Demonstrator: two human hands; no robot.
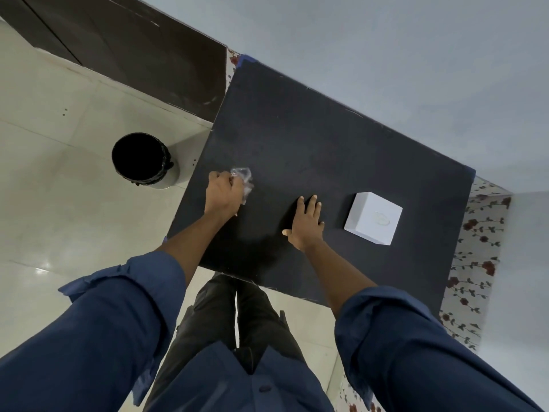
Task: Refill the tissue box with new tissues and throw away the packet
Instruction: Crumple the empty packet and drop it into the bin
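A white cube-shaped tissue box (373, 217) stands on the right side of the black table (312, 138), its oval top slot facing up. My left hand (223, 193) is closed around a crumpled clear plastic packet (245, 181) near the table's left edge. Flat on the tabletop lies my right hand (306, 223), fingers spread and holding nothing, a short way left of the box.
A round bin with a black liner (144, 160) stands on the pale tiled floor just left of the table. A grey wall runs behind the table, a dark cabinet sits at the upper left, and a floral cloth hangs at the table's right side.
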